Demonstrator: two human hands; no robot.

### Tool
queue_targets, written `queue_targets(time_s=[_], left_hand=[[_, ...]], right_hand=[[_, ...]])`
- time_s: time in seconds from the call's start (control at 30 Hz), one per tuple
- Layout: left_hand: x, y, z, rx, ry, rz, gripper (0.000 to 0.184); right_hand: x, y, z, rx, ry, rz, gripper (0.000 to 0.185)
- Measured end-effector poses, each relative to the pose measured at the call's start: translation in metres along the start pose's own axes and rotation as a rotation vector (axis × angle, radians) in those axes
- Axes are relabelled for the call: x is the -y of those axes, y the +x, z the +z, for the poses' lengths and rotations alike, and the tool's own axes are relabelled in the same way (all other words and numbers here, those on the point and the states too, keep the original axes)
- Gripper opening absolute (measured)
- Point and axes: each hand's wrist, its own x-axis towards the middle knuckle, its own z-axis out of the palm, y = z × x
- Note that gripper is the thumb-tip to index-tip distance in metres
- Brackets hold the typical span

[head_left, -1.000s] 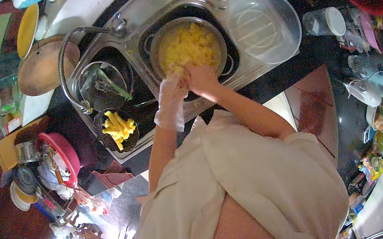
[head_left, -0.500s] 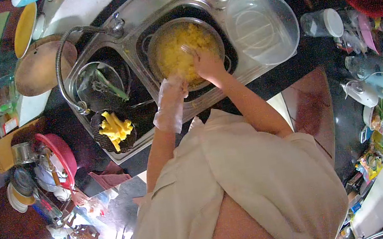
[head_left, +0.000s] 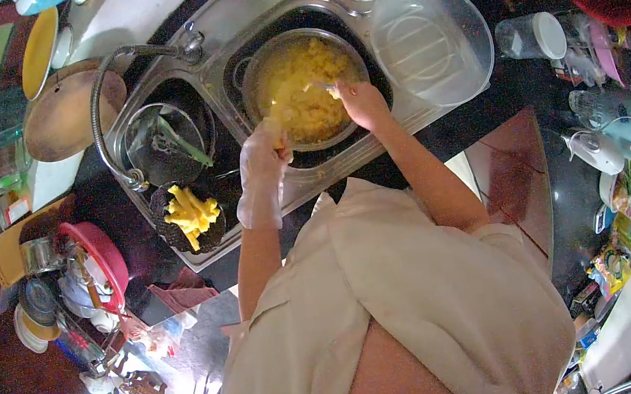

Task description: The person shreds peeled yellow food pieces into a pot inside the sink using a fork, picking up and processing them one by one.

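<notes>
A metal pot [head_left: 250, 77] in the right sink basin holds yellow shredded or mashed food [head_left: 312, 84]. My left hand [head_left: 262, 152], in a clear plastic glove, is closed at the pot's near-left rim around a yellow piece of food [head_left: 274, 116], mostly hidden by the fingers. Over the right side of the pot, my right hand [head_left: 361, 103] is bare and grips a small metal fork [head_left: 324, 86], its head pointing left above the food. To the left, yellow strips [head_left: 190, 213] lie in a heap on a dark mesh surface [head_left: 168, 227].
A clear plastic tub [head_left: 435, 43] stands on the drainboard right of the pot. The left basin holds a clear lid [head_left: 150, 139] under the curved hose tap [head_left: 99, 106]. A round wooden board [head_left: 65, 111] and a pink basin [head_left: 108, 262] are on the left.
My left hand has drawn back left from the food to the pot's rim. My right hand has shifted slightly right, and the fork's head has swung leftward.
</notes>
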Motion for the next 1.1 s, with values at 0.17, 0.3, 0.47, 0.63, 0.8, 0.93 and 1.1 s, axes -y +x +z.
queue_targets(time_s=[0.17, 0.3, 0.47, 0.63, 0.8, 0.93, 1.1], left_hand=[[-0.013, 0.003, 0.017, -0.053, -0.503, -0.596, 0.014], [0.022, 0.009, 0.024, 0.052, -0.493, -0.383, 0.015], [0.014, 0.012, 0.028, 0.102, -0.36, -0.573, 0.015], [0.008, 0.012, 0.024, 0.285, 0.552, -0.062, 0.011], [0.005, -0.013, 0.042, -0.093, 0.549, 0.399, 0.007], [0.009, -0.013, 0.048, -0.013, 0.248, 0.025, 0.01], [-0.004, -0.015, 0.037, 0.039, 0.937, 0.314, 0.019]], right_hand=[[0.001, 0.001, 0.018, 0.176, 0.513, -0.141, 0.037], [0.025, -0.013, 0.018, -0.01, 0.183, -0.272, 0.034], [0.041, -0.018, -0.01, 0.023, 0.072, -0.201, 0.031], [0.035, -0.022, 0.005, 0.079, -0.031, -0.394, 0.028], [0.033, -0.016, 0.018, 0.024, 0.118, -0.35, 0.029], [0.021, 0.004, 0.015, -0.007, 0.023, -0.381, 0.031], [0.01, 0.006, 0.0, 0.052, -0.192, -0.236, 0.032]])
